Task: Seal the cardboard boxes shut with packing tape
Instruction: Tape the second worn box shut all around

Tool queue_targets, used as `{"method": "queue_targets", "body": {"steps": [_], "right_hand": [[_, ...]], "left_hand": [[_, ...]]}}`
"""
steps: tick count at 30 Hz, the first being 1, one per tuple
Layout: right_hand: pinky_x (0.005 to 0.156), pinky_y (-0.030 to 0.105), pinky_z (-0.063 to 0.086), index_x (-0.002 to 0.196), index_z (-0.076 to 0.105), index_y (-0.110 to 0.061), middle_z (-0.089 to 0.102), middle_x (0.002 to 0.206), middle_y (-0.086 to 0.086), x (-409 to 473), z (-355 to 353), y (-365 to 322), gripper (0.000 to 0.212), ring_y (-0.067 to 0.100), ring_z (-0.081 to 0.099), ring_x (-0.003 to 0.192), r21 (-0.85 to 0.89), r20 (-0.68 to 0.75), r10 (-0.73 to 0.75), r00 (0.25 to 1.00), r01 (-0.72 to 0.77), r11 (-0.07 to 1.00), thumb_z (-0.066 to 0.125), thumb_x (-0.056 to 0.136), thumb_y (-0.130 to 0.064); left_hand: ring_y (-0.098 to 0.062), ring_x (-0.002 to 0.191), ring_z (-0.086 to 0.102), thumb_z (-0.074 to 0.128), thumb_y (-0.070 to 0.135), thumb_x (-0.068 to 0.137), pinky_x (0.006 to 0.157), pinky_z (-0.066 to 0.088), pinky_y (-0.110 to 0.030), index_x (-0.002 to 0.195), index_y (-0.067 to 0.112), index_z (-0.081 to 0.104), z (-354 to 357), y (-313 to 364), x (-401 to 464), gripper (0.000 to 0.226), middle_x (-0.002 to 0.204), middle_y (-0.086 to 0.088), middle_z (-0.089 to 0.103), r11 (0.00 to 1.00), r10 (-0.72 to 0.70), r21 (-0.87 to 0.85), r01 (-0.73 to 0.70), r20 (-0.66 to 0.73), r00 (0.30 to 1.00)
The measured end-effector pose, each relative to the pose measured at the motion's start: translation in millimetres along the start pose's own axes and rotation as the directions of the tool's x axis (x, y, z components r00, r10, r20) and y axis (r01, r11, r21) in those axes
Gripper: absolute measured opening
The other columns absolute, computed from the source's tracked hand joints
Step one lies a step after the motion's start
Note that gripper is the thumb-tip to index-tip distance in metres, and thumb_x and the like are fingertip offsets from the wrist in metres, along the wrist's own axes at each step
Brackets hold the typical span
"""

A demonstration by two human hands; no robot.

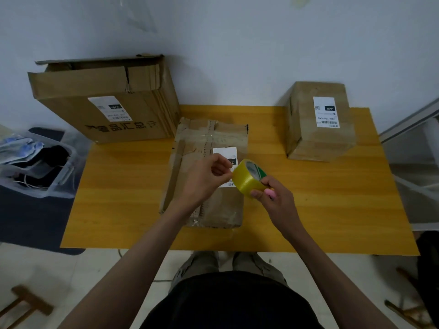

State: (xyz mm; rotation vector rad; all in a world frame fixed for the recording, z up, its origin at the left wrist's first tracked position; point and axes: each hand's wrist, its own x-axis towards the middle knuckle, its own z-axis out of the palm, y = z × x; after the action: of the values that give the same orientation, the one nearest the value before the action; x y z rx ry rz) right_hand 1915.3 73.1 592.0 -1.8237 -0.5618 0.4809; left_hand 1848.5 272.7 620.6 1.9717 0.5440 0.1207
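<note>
A flat, worn cardboard box (209, 138) with a white label lies in the middle of the yellow table (118, 186). Above it my right hand (275, 200) grips a yellow roll of packing tape (247, 179), along with a small pink object (270, 192). My left hand (206, 176) pinches at the roll's left edge with thumb and fingertips. A large box (107, 100) with loose top flaps stands at the back left. A smaller closed box (320, 122) stands at the back right.
A clear plastic bin (38, 167) with cloth and cables sits on the floor left of the table. A white wall runs behind the boxes. Wooden pieces (26, 302) lie on the floor at the lower left and right.
</note>
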Motion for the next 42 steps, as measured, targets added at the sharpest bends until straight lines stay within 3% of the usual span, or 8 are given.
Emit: {"method": "queue_targets", "body": {"steps": [5, 12, 16, 21, 29, 35, 39, 42], "right_hand": [[0.06, 0.022, 0.037, 0.084, 0.06, -0.016, 0.058, 0.079, -0.001, 2.4, -4.0, 5.2, 0.015, 0.014, 0.052, 0.073, -0.125, 0.044, 0.03, 0.999, -0.024, 0.992, 0.072, 0.084, -0.024], [0.057, 0.024, 0.037, 0.078, 0.059, -0.03, 0.059, 0.071, -0.008, 3.6, -6.1, 5.2, 0.02, 0.004, 0.051, 0.065, -0.183, 0.035, 0.121, 0.992, -0.113, 0.977, 0.076, 0.085, -0.022], [0.058, 0.024, 0.04, 0.076, 0.064, -0.03, 0.062, 0.07, -0.012, 3.9, -12.8, 6.5, 0.016, 0.002, 0.053, 0.065, -0.19, 0.11, 0.186, 0.976, -0.163, 0.968, 0.077, 0.085, -0.027], [0.055, 0.016, 0.038, 0.076, 0.065, -0.031, 0.061, 0.069, -0.012, 6.3, -13.9, 0.0, 0.017, -0.002, 0.054, 0.064, -0.227, 0.196, 0.241, 0.95, -0.195, 0.954, 0.081, 0.082, -0.029], [0.045, 0.023, 0.024, 0.118, 0.061, -0.005, 0.053, 0.068, -0.003, -1.3, -51.4, 2.2, 0.034, 0.009, 0.033, 0.051, -0.063, 0.652, 0.405, 0.641, -0.487, 0.871, 0.067, 0.095, -0.03], [0.041, 0.022, 0.028, 0.085, 0.06, -0.011, 0.046, 0.063, -0.002, 16.1, -49.4, 6.7, 0.028, 0.009, 0.035, 0.046, -0.232, 0.621, 0.47, 0.627, -0.426, 0.874, 0.077, 0.086, -0.033], [0.045, 0.024, 0.03, 0.069, 0.053, -0.012, 0.042, 0.063, 0.002, 22.6, -55.9, 33.3, 0.045, 0.008, 0.036, 0.047, -0.407, 0.437, 0.483, 0.758, -0.312, 0.858, 0.081, 0.08, -0.046], [0.049, 0.026, 0.03, 0.065, 0.052, -0.015, 0.043, 0.062, 0.003, 26.9, -67.2, 52.9, 0.046, 0.012, 0.039, 0.05, -0.437, 0.418, 0.524, 0.742, -0.342, 0.832, 0.083, 0.077, -0.046]], "left_hand": [[-0.002, 0.065, 0.062, 0.078, 0.0, 0.082, 0.063, 0.051, -0.015, 0.104, 0.005, 0.062, 1.5, 2.5, -2.7, 0.027, 0.078, -0.002, 0.069, 0.994, -0.098, -0.02, 0.104, 0.188, 0.977], [-0.01, 0.078, 0.058, 0.071, 0.007, 0.09, 0.072, 0.051, -0.021, 0.105, 0.009, 0.064, 9.1, -3.7, -13.8, 0.017, 0.088, -0.002, 0.061, 0.963, -0.187, -0.132, 0.236, 0.308, 0.933], [-0.01, 0.079, 0.059, 0.083, 0.015, 0.081, 0.071, 0.053, -0.02, 0.104, 0.015, 0.067, 14.5, -11.1, -17.7, 0.028, 0.088, 0.0, 0.062, 0.954, -0.247, -0.092, 0.284, 0.293, 0.924], [-0.006, 0.072, 0.061, 0.081, 0.014, 0.084, 0.074, 0.054, -0.028, 0.09, 0.012, 0.075, 22.2, -12.5, -17.3, 0.01, 0.077, 0.002, 0.068, 0.963, -0.258, 0.134, 0.233, 0.216, 0.942], [-0.005, 0.063, 0.054, 0.077, 0.018, 0.089, 0.054, 0.042, -0.014, 0.075, 0.014, 0.07, 4.1, -13.6, -20.6, 0.016, 0.069, 0.004, 0.062, 0.925, -0.371, 0.052, 0.376, 0.331, 0.868], [-0.008, 0.072, 0.058, 0.08, 0.021, 0.086, 0.063, 0.044, -0.02, 0.073, 0.016, 0.07, 15.7, -27.0, -41.0, 0.017, 0.075, 0.003, 0.066, 0.863, -0.505, 0.084, 0.499, 0.192, 0.841], [-0.013, 0.079, 0.063, 0.08, 0.022, 0.085, 0.069, 0.048, -0.027, 0.074, 0.014, 0.071, 1.1, -42.5, -50.4, 0.016, 0.079, 0.001, 0.069, 0.833, -0.553, 0.013, 0.553, 0.021, 0.833], [-0.008, 0.078, 0.063, 0.08, 0.021, 0.085, 0.07, 0.047, -0.025, 0.07, 0.017, 0.073, -6.5, -53.4, -56.9, 0.017, 0.081, 0.003, 0.071, 0.824, -0.561, 0.091, 0.56, -0.009, 0.828]]}}
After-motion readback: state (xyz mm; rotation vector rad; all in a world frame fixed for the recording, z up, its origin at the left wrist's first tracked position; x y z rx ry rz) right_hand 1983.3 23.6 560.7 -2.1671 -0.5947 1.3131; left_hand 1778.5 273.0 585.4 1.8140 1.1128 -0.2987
